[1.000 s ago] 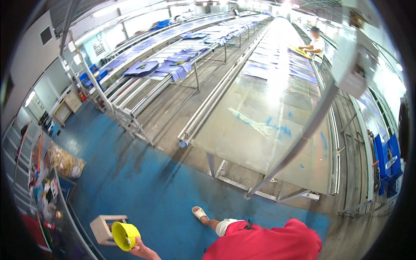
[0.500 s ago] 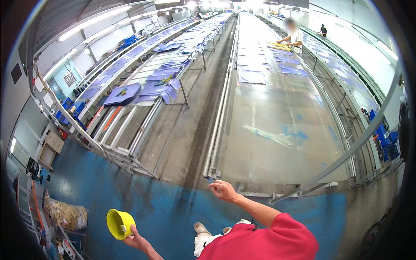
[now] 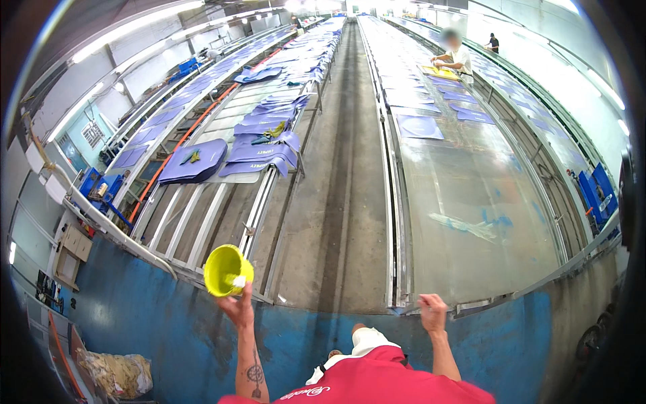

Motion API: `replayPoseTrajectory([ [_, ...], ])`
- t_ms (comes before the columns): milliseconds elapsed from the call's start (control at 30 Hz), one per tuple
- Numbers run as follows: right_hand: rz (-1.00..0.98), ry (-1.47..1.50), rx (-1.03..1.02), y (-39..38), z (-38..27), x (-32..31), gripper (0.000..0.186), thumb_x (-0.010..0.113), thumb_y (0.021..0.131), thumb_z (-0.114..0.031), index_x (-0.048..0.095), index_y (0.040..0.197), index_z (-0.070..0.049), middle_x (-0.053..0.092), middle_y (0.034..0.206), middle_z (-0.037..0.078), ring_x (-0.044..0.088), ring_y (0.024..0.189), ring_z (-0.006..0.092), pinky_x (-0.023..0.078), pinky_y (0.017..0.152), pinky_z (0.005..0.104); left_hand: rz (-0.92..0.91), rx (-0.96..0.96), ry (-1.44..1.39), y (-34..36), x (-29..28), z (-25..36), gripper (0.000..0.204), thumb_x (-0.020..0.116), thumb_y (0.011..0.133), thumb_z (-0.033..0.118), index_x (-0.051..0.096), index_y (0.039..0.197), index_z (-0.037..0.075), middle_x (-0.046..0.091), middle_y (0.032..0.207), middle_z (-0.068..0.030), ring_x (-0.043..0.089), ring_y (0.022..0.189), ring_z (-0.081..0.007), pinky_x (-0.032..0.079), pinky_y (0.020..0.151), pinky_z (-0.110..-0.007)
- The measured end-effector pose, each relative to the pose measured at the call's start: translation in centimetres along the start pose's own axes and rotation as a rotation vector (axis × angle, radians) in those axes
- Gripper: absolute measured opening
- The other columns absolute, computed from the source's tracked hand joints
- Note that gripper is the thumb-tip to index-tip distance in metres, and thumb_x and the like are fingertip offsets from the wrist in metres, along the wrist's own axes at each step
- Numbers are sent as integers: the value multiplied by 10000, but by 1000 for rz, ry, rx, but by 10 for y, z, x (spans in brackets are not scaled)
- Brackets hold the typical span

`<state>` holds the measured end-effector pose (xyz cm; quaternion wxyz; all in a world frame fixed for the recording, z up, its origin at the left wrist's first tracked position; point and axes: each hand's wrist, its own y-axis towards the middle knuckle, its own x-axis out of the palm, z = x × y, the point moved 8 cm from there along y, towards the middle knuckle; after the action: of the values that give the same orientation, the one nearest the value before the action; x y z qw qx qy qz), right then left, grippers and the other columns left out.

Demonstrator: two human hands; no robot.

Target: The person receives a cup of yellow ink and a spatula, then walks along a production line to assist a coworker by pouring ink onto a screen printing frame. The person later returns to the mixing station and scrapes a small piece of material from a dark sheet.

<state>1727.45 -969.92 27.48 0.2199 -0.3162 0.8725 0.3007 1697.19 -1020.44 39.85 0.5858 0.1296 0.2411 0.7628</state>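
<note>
My left hand [image 3: 237, 308] grips a small yellow bucket [image 3: 217, 271] by its lower rim side. The bucket is tilted with its mouth toward me, and something white lies inside near my fingers. Off to the right, my right hand [image 3: 434, 312] is raised by the near end of the long right table [image 3: 471, 269]. Its fingers are curled in and slightly blurred; whatever they hold, if anything, is hidden. Ahead on the left table, purple sheets [image 3: 259, 153] overlap in a long row, with yellow-green and dark scraps [image 3: 270, 132] on top.
Between the two tables runs a grey aisle [image 3: 336, 202]. Metal rails [image 3: 393, 222] edge the right table. A person [image 3: 457, 57] leans over a yellow frame [image 3: 441, 72] farther along it. Blue floor [image 3: 168, 323] lies around me; a bulky bag [image 3: 118, 374] sits at the lower left.
My left hand has lifted the yellow bucket up and to the right, in front of the left table. My right hand has moved rightward. The view has turned left and moved closer.
</note>
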Motion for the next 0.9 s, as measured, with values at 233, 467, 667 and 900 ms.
replayPoseTrajectory([
  [233, 549, -99, 386, 32, 53, -30, 202, 618, 1021, -145, 724, 1094, 10, 679, 751, 70, 641, 674, 130, 533, 655, 284, -98, 27, -169, 119, 170, -54, 693, 870, 812, 211, 519, 1371, 0, 587, 1312, -101, 576, 1200, -228, 445, 1054, -403],
  [467, 623, 119, 229, 210, 67, 91, 198, 593, 985, -137, 729, 1000, 6, 686, 721, 74, 649, 653, 154, 515, 637, 309, -216, -36, -291, 231, 312, -101, 786, 858, 831, 143, 419, 1466, -3, 526, 1436, -116, 543, 1296, -248, 409, 1138, -428],
  [667, 90, 262, -11, 401, -26, 260, 118, 630, 921, -115, 684, 886, -15, 679, 800, 130, 691, 732, 252, 542, 683, 357, -247, -55, -312, 299, 428, -155, 742, 855, 845, 125, 433, 1444, 9, 542, 1398, -108, 554, 1278, -239, 407, 1130, -403],
  [900, -60, 335, -167, 626, -52, 374, 136, 606, 908, -96, 584, 815, 1, 600, 731, 141, 608, 629, 309, 490, 594, 393, -269, -46, -287, 395, 585, -236, 714, 840, 847, 84, 439, 1430, -9, 540, 1399, -111, 541, 1285, -230, 392, 1141, -404],
])
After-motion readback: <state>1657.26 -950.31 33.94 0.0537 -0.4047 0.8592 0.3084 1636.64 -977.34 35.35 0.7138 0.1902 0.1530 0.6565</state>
